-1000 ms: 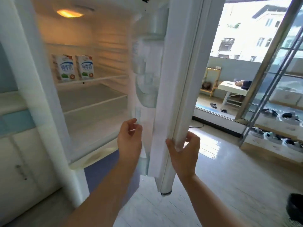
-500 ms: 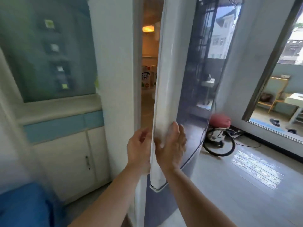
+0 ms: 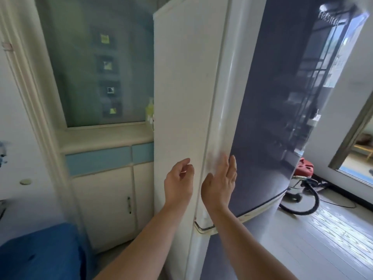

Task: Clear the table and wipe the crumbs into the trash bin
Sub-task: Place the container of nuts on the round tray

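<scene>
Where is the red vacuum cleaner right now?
In the head view, the red vacuum cleaner sits on the floor at the right, just beyond the fridge door, below the window frame.

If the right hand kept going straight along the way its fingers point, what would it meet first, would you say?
The right hand would most likely meet the fridge door first; its straight fingertips look at or very near the door's edge already.

Home interior, kitchen corner; tall fridge (image 3: 262, 118) with dark glossy door; white cupboard (image 3: 105, 207) beside it; vacuum cleaner (image 3: 302, 178) on tiled floor (image 3: 333, 239).
</scene>
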